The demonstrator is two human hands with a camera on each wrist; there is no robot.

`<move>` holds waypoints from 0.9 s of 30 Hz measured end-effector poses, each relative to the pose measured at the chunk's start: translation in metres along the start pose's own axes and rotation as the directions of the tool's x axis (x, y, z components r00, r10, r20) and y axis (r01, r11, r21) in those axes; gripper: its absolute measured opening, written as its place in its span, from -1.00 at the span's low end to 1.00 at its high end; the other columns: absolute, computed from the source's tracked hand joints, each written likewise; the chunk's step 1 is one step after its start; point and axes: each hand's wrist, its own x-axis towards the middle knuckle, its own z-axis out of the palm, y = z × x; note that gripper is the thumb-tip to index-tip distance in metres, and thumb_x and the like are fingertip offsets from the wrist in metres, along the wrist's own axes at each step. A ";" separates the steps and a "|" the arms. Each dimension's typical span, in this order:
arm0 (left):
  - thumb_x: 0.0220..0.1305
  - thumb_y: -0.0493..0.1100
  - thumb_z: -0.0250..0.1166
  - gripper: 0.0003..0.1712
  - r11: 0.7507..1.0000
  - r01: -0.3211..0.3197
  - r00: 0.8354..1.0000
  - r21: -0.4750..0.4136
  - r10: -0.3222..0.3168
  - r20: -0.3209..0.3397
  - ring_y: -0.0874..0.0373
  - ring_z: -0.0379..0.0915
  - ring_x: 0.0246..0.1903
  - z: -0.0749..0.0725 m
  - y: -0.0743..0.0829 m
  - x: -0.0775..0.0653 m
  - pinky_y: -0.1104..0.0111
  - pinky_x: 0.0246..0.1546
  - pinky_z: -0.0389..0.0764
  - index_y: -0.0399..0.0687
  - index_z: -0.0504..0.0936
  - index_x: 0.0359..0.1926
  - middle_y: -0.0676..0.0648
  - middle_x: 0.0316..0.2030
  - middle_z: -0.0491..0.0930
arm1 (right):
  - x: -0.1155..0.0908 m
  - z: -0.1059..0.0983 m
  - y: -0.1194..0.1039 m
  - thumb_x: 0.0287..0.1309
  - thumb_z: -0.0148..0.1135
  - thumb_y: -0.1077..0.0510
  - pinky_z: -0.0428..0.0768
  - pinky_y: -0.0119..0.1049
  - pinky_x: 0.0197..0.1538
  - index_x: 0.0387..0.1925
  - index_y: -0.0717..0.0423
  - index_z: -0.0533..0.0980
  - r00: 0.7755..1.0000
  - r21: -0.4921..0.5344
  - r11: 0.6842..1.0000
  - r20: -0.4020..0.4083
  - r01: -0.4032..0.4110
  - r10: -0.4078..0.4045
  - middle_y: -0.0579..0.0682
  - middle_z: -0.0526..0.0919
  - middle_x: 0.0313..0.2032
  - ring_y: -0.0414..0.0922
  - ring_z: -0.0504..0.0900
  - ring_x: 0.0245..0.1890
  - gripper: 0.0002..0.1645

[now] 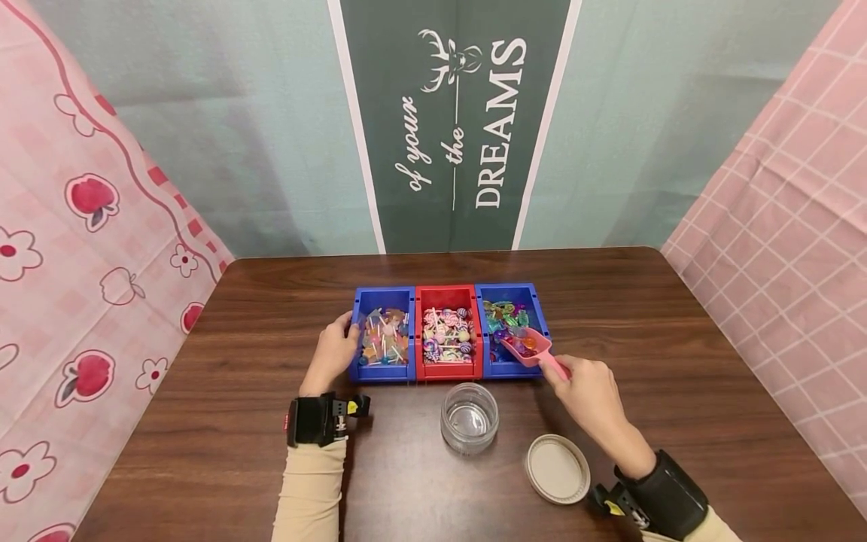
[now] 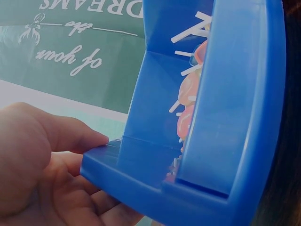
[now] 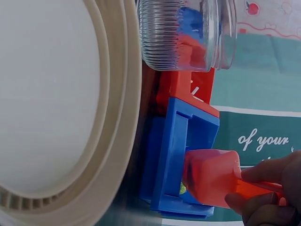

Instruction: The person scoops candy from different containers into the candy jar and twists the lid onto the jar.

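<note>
In the head view my right hand [image 1: 588,391] grips the handle of a pink scoop [image 1: 539,348]. Its bowl, with colourful translucent pieces in it, is over the front of the right blue bin [image 1: 538,305], which contains similar shiny pieces. The left blue bin [image 1: 382,296] contains lollipop-like pieces on white sticks. My left hand [image 1: 332,348] holds that bin's left wall, thumb on the rim and fingers outside, as the left wrist view shows. Between them stands a red bin [image 1: 445,295] with striped lollipop-like pieces. A clear ribbed jar [image 1: 470,418], lidless, stands in front of the bins.
A round cream lid [image 1: 558,468] lies on the brown wooden table [image 1: 420,493], right of the jar and close to my right wrist. Behind the table hangs a green curtain [image 1: 454,226] with white lettering. Pink cloths [image 1: 779,248] flank both sides.
</note>
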 end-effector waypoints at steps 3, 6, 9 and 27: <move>0.41 -0.28 -0.11 -0.48 1.000 0.000 1.000 -0.001 0.000 -0.004 -0.21 0.37 0.10 0.000 -0.001 0.001 -0.09 0.19 0.39 -0.50 0.18 0.31 -0.49 0.18 0.37 | 0.000 -0.002 -0.001 -0.05 0.37 0.15 0.30 -0.27 -0.69 -0.43 0.39 0.66 1.000 -0.008 1.000 -0.010 0.016 -0.016 0.12 0.58 -0.75 -0.05 0.36 -0.74 -0.70; 0.41 -0.28 -0.11 -0.48 1.000 -0.003 1.000 0.000 0.003 -0.007 -0.21 0.37 0.10 0.000 -0.002 0.001 -0.09 0.19 0.40 -0.49 0.18 0.31 -0.49 0.18 0.37 | 0.000 -0.004 -0.002 -0.06 0.37 0.16 0.31 -0.26 -0.70 -0.44 0.40 0.66 0.999 -0.009 0.999 -0.026 0.034 -0.034 0.12 0.57 -0.75 -0.05 0.36 -0.75 -0.71; 0.41 -0.27 -0.12 -0.48 1.000 -0.002 1.000 0.003 0.002 -0.004 -0.21 0.37 0.10 0.000 -0.001 0.000 -0.10 0.19 0.39 -0.49 0.18 0.31 -0.49 0.18 0.37 | 0.000 -0.006 -0.001 -0.08 0.38 0.18 0.31 -0.26 -0.69 -0.43 0.40 0.66 0.998 -0.007 0.999 -0.039 0.046 -0.046 0.12 0.58 -0.75 -0.06 0.35 -0.75 -0.72; 0.43 -0.27 -0.12 -0.48 1.000 0.001 1.000 0.005 -0.001 0.011 -0.21 0.36 0.11 0.000 0.000 0.000 -0.09 0.19 0.39 -0.48 0.17 0.32 -0.48 0.19 0.36 | -0.003 -0.001 0.005 -0.04 0.35 0.22 0.25 -0.32 -0.71 -0.41 0.42 0.65 0.996 0.016 0.997 -0.053 0.069 -0.068 0.02 0.45 -0.79 -0.14 0.28 -0.76 -0.75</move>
